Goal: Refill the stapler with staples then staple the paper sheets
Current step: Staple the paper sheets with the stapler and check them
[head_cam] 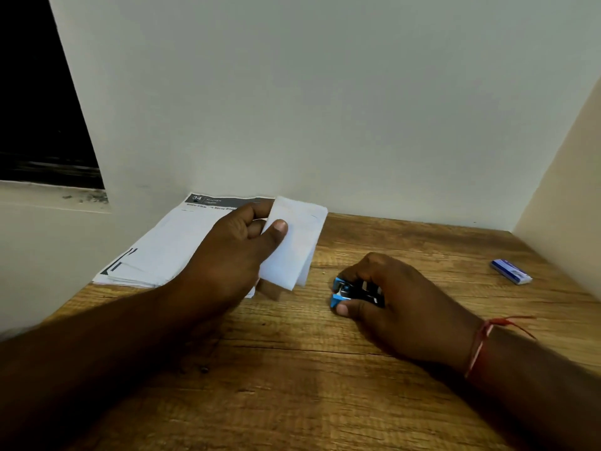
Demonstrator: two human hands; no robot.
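My left hand [237, 249] pinches a small folded bundle of white paper sheets [294, 245] and holds it just above the wooden table [292, 369], over the right edge of a printed paper stack [166, 245]. To the right, my right hand [400, 307] rests on the table, closed around a small blue and black stapler [344, 292]. Only the stapler's front end shows past my fingers. The lifted sheets hang a short way to the left of the stapler and do not touch it.
A small blue and white staple box [511, 271] lies at the table's right side. A white wall [325, 109] closes the back and a cream side panel [566, 206] the right. A dark window opening [42, 109] sits at the upper left.
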